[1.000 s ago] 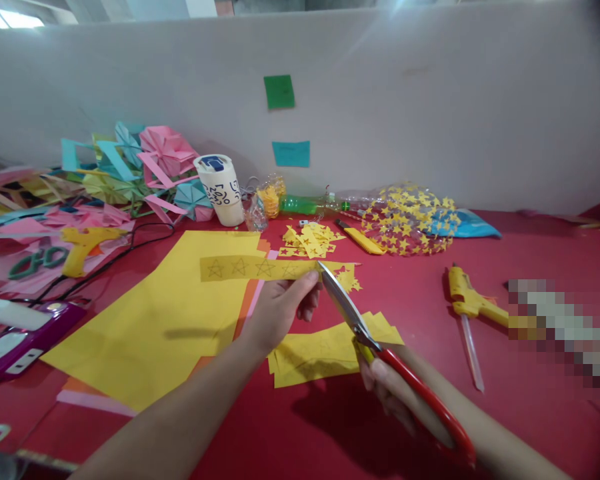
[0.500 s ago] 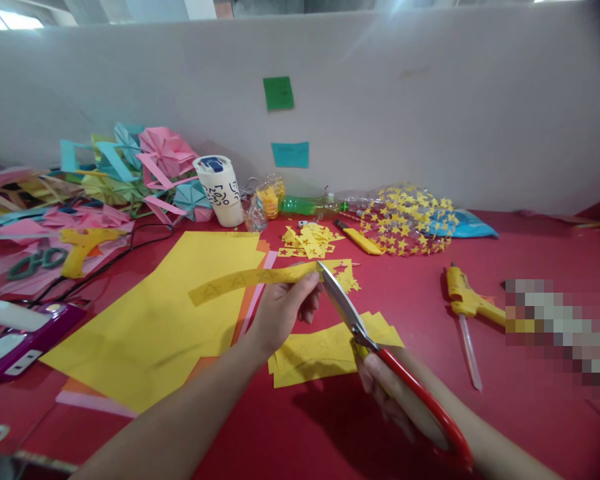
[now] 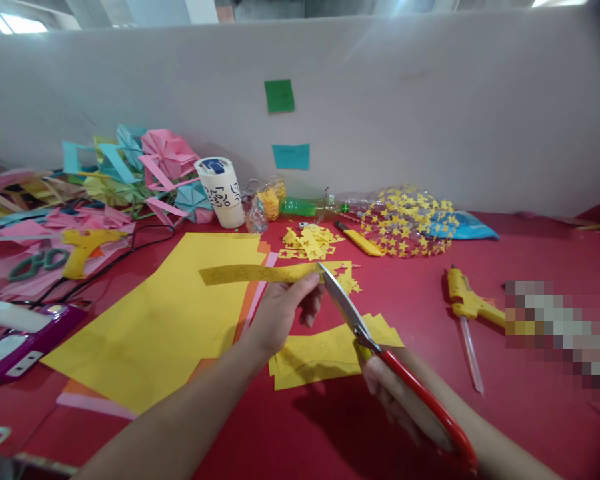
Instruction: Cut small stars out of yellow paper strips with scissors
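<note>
- Red surface [image 3: 540,260] under the scissors [image 3: 344,301]
- Grips the scissors in the right hand [image 3: 383,387]
- With the left hand [image 3: 279,310], pinches a star-marked yellow strip [image 3: 250,274] at the scissors' tip

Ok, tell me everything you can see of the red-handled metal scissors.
The scissors have slim, silvery, metal-looking blades, a pivot, and a long, smooth red handle loop; a bit of yellow shows just below the pivot. The right hand grips the handle, hiding part of it. They slant above the red tabletop, tip toward the upper left of the picture, at the flat yellow paper strip beside the left hand's thumb. The blades look nearly closed; whether they bite paper is unclear.
</note>
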{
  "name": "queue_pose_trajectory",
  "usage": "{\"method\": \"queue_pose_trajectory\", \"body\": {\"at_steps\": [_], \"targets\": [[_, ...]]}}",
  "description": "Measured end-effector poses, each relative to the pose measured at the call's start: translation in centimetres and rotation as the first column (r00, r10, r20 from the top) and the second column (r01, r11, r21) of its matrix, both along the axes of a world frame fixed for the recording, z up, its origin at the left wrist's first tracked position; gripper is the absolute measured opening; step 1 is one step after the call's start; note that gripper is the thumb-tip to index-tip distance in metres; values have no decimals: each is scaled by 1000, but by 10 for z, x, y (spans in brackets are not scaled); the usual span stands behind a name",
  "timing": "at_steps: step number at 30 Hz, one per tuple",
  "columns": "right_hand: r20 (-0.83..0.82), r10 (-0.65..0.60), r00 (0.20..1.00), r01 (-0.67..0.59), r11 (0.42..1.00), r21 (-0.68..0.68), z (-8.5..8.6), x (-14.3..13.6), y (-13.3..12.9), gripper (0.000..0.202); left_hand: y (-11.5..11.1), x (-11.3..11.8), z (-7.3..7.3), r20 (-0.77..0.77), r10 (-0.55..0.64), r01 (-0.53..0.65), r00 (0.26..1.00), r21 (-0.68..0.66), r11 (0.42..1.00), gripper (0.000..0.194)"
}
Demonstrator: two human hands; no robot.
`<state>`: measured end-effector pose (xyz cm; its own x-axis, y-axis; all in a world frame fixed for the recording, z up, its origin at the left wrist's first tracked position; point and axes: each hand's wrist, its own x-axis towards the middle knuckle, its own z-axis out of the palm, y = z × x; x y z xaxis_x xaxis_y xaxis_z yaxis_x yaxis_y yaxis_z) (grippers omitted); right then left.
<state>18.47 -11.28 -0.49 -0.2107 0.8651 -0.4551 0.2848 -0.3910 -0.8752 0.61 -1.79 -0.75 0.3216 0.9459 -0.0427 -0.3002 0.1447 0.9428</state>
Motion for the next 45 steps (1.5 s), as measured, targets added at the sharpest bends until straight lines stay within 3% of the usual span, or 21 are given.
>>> {"method": "queue_pose_trajectory", "body": {"at_steps": [7,12,21,26,45], "targets": [[47,1,999,-4,998,61,-1,2,2,46,3,-4,2,14,-27,26,1000,21,999,30],[61,18,998,-19,999,30,-2,3,4,42,9,-6,3,40,39,-42,998,92,995,20],[112,22,994,-39,987,159,0,1,3,56,12,-10,7,-11,48,-44,999,206,978,20],[102,37,994,-49,992,115,-1,1,4,55,12,-10,8,-48,6,4,999,206,978,19],[132,157,979,-171,980,100,1,9,6,47,12,-13,12,-207,59,-5,977,253,968,20]]}}
